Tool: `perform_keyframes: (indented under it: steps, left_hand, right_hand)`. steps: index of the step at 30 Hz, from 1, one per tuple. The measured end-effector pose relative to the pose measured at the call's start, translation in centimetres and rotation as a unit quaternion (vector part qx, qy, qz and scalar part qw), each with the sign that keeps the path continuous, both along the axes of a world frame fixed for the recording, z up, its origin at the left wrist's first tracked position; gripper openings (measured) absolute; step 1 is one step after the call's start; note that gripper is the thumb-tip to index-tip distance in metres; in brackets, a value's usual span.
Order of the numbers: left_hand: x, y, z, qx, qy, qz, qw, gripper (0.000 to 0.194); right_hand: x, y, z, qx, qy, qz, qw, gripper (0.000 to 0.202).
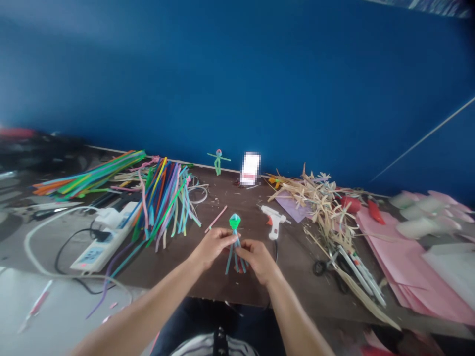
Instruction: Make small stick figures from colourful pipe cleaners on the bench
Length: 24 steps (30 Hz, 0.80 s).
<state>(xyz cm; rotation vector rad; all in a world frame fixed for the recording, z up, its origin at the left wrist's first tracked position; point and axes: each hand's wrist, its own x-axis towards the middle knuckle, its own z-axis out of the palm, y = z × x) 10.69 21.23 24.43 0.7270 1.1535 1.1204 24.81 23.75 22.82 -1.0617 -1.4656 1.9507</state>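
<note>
Between my two hands, above the front part of the dark table, is a small pipe-cleaner figure [234, 222] with a green head and several blue strands hanging below it. My left hand [218, 243] pinches it just under the head with thumb and fingers. Lower down, my right hand [256, 257] has its fingers closed on the blue strands. A white glue gun [273, 220] lies right of the figure, apart from my hands. To the left, a pink pipe cleaner [215, 219] rests on the table.
Bundles of coloured pipe cleaners [165, 198] and a white power strip [106, 242] lie left. A finished green figure [218, 162] and a bright blurred screen [250, 168] stand by the blue wall. Right are straw-like flowers [319, 198], scissors [326, 266] and pink paper [408, 267].
</note>
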Motion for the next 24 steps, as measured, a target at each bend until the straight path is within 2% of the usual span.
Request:
perform_keyframes:
  steps: [5,12,16,22,24]
  left_hand:
    - [-0.27,0.16,-0.35,-0.001,0.036,0.012,0.999,0.022]
    - [-0.17,-0.19,0.52,-0.036,0.018,0.001,0.999,0.024]
    - [-0.30,-0.18,0.45,-0.034,0.015,-0.012,0.999,0.025]
    - [-0.30,-0.06,0.21,-0.025,0.048,-0.014,0.998,0.021]
    - [-0.25,-0.06,0.30,-0.026,0.054,-0.014,0.998,0.021]
  right_hand:
    - [0.17,-0.01,0.38,0.020,-0.018,-0.004,1.000,0.033]
    - [0.22,-0.03,0.30,-0.002,0.008,-0.005,1.000,0.029]
    - [0.24,-0.02,0.12,-0.003,0.002,-0.012,1.000,0.028]
    - [0.14,0.07,0.17,0.103,-0.058,-0.045,0.992,0.020]
    - [0.09,0.09,0.23,0.113,-0.063,-0.041,0.991,0.018]
